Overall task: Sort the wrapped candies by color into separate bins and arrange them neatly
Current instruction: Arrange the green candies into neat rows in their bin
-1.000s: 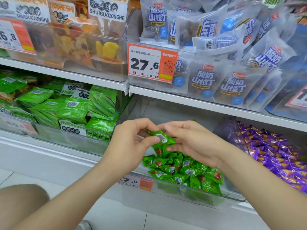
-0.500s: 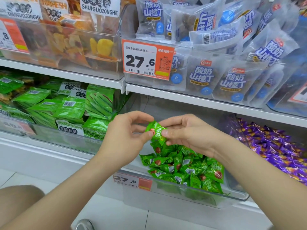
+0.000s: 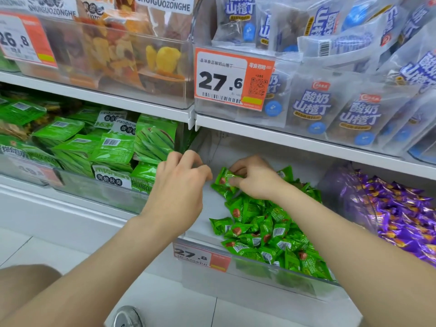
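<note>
Right hand (image 3: 256, 179) pinches one green candy (image 3: 224, 178) by wrapper. Left hand (image 3: 179, 187) just left of it, not touching, fingers loosely curled, holding nothing.
Clear bin (image 3: 259, 274) below both hands holds green candy pile (image 3: 271, 232), heaped under right forearm.
Purple candies (image 3: 401, 208) in next bin, right of right hand, cut off at frame edge.
Green snack packs (image 3: 111, 149) in bin left of left hand.
Right fingertips partly hidden behind wrapper. Price tag (image 3: 200, 256) on bin front blurred.

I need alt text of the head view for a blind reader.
The right hand pinches one green candy above a clear bin of green candies; the left hand hovers beside it, empty. Purple candies fill the next bin.
</note>
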Demonstrator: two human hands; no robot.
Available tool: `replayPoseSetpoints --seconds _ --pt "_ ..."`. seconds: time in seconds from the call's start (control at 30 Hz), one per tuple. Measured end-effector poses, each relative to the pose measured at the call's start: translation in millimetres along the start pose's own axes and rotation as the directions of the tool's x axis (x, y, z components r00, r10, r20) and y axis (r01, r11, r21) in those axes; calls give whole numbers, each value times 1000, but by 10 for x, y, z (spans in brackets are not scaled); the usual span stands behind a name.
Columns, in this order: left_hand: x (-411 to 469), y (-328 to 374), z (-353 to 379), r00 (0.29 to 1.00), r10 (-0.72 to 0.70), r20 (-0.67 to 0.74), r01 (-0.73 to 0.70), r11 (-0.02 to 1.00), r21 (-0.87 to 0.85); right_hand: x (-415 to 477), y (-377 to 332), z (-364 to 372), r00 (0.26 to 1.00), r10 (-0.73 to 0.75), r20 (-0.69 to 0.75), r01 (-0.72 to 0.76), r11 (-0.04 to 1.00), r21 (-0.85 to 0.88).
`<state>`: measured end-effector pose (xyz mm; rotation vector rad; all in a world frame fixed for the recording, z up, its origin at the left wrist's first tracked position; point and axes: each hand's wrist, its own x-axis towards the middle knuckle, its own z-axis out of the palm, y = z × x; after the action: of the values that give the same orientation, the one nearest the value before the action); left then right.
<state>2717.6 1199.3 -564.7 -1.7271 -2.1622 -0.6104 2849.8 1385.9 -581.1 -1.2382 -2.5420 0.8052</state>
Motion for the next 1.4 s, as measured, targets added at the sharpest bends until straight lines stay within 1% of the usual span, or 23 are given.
replayPoseSetpoints --seconds 0.07,0.17,0.23,0.27,0.37,0.43,0.47,0.57,0.6,0.67,0.73,0.8,1.03,1.13,1.17,1.2,1.23,1.27,1.3,1.33,1.4 --pt "0 -9 24 1000 12 16 -12 999 34 92 -61 97 999 8 38 -4 996 -94" --pt "5 -6 31 999 10 32 -11 999 52 204 -120 204 990 91 111 -59 963 -264" --pt "14 -13 33 999 11 33 -13 998 54 266 -153 268 980 140 142 -88 941 -326" --pt "21 -16 31 999 12 31 -14 999 51 293 -169 302 979 142 149 -85 938 -337" --pt "37 -21 28 999 9 33 -10 999 35 344 -182 398 991 63 119 -22 949 -316" --pt "41 -26 32 999 7 33 -8 1000 28 315 -223 418 998 -8 59 24 960 -278" --pt "42 -30 37 1000 6 31 -6 1000 24 307 -235 424 999 -50 16 53 955 -291" --pt "32 -37 46 1000 2 23 -2 1000 20 307 -224 465 981 -183 -72 133 888 -439" --pt "29 -39 45 1000 2 25 -2 1000 17 305 -218 474 970 -220 -99 143 856 -497" --pt "27 -39 40 1000 -2 28 2 1000 9 306 -210 502 955 -244 -166 114 823 -556" --pt "29 -33 35 1000 -4 30 4 1000 5 301 -234 525 953 -222 -207 71 825 -560" --pt "31 -25 35 999 -4 36 3 1000 9 296 -275 540 958 -203 -204 63 840 -539" --pt "36 -18 -28 998 1 63 2 999 -40 268 -275 474 967 -200 -160 106 880 -462" --pt "14 -17 -80 998 58 13 -59 998 25 126 -307 342 955 -235 -181 133 885 -445" --pt "5 -12 -105 994 106 -4 -105 993 47 72 -313 280 952 -257 -168 167 892 -420" --pt "-6 -1 -124 985 172 -12 -172 984 44 9 -306 198 958 -269 -105 210 899 -384" --pt "-14 29 -156 970 244 0 -244 970 12 -64 -291 105 962 -273 6 258 899 -355" --pt "-29 75 -178 954 295 44 -294 955 -39 -148 -271 9 952 -270 143 303 891 -339" --pt "-50 139 -192 943 310 117 -300 949 -97 -248 -260 -73 925 -271 266 351 878 -325" --pt "-75 210 -184 936 286 205 -262 955 -137 -348 -257 -127 899 -254 357 375 867 -328" --pt "-92 320 -108 916 172 362 -143 984 -105 -496 -276 -168 862 -246 443 422 832 -359"
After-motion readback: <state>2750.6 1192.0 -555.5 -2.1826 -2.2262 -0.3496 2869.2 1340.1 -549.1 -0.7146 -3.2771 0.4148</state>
